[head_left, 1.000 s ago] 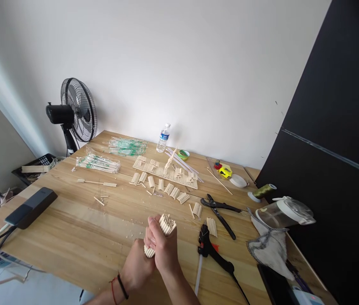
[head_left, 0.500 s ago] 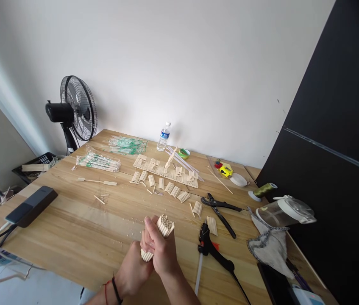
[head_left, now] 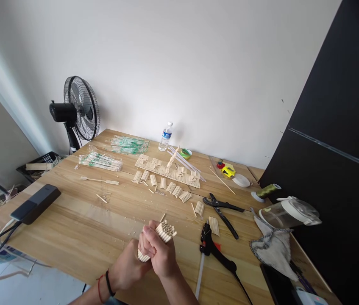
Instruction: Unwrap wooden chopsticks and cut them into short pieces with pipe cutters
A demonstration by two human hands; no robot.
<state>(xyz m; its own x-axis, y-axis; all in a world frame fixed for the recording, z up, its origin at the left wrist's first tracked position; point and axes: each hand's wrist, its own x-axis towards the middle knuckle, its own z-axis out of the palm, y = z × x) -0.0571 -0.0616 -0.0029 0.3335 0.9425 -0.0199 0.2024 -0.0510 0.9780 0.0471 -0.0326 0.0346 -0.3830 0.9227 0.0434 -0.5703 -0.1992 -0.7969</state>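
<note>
Both hands are closed around a thick bundle of wooden sticks [head_left: 165,231], held above the table's near edge. My right hand [head_left: 163,254] wraps its upper part, thumb across the side. Lower down, my left hand [head_left: 131,262] grips the bundle; its fingers are partly hidden behind the right hand. The cut ends face up and away, and a stick or two jut past the others. Beyond the hands lie several small slatted stick panels [head_left: 176,192]. Behind them rests a long slatted stick base [head_left: 154,165] with an upright stick piece [head_left: 172,160].
To the right lie a black glue gun [head_left: 212,250], black pliers [head_left: 224,207], a thread spool [head_left: 266,191] and a clear jug [head_left: 289,212]. Bagged sticks [head_left: 100,161], a water bottle [head_left: 165,137] and a fan [head_left: 82,108] stand farther back. A dark power bank [head_left: 36,203] sits left.
The view has shifted slightly, so the table's things appear a little farther right. A thin stick now juts from the far side of the bundle, and both hands still grip it.
</note>
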